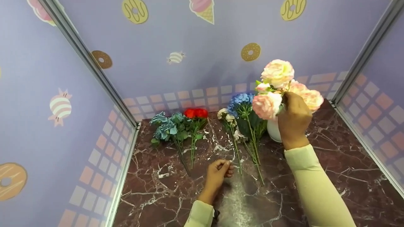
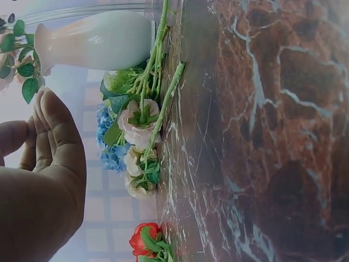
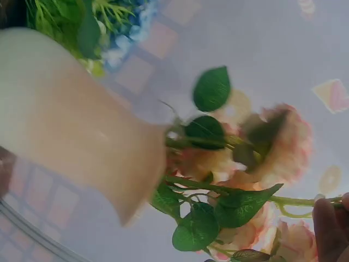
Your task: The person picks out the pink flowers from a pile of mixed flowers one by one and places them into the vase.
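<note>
My right hand [image 1: 295, 121] pinches the green stem [image 3: 297, 201] of a pink peony just below its bloom [image 1: 277, 73]. More pale pink peonies [image 3: 289, 147] cluster around it, their leafy stems at the mouth of a white vase [image 3: 82, 125]. In the head view that vase [image 1: 274, 130] stands upright, partly hidden behind the hand and blooms. Low over the marble table, my left hand [image 1: 217, 170] has loosely bent fingers and holds nothing. It is nearest the lower stem ends of the white flowers [image 1: 229, 118].
Blue hydrangeas [image 1: 241, 102] lie just left of the vase. Farther left, red flowers [image 1: 196, 113] and teal flowers [image 1: 165, 127] lie on the dark marble table [image 1: 164, 192]. Patterned wall panels [image 1: 205, 47] enclose the back and both sides.
</note>
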A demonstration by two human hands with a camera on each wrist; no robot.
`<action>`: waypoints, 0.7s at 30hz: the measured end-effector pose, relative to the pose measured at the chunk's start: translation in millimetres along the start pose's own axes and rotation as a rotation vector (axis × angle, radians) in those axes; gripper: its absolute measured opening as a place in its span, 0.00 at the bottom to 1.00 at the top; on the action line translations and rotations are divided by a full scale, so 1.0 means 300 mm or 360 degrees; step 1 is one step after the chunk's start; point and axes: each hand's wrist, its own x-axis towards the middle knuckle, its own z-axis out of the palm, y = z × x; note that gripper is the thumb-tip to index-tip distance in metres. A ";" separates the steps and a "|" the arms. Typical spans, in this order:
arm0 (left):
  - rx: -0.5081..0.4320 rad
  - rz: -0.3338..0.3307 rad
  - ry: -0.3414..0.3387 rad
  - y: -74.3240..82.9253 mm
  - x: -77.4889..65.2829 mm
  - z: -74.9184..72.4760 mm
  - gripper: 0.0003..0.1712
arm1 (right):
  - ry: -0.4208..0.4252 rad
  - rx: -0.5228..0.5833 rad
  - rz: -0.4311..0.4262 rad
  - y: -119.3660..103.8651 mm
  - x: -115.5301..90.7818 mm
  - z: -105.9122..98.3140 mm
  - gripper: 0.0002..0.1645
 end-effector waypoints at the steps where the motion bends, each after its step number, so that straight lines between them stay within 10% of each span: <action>1: -0.0004 0.0000 -0.0004 0.000 0.000 0.001 0.14 | 0.0020 0.0010 -0.0002 -0.007 0.000 -0.007 0.06; 11: 0.0025 0.0001 -0.0001 0.005 0.004 0.009 0.13 | -0.0301 0.0070 0.0097 0.049 -0.025 -0.017 0.07; 21: 0.0012 -0.0017 -0.0039 -0.007 -0.015 0.006 0.12 | -0.0174 0.0019 0.0141 0.074 -0.040 -0.009 0.06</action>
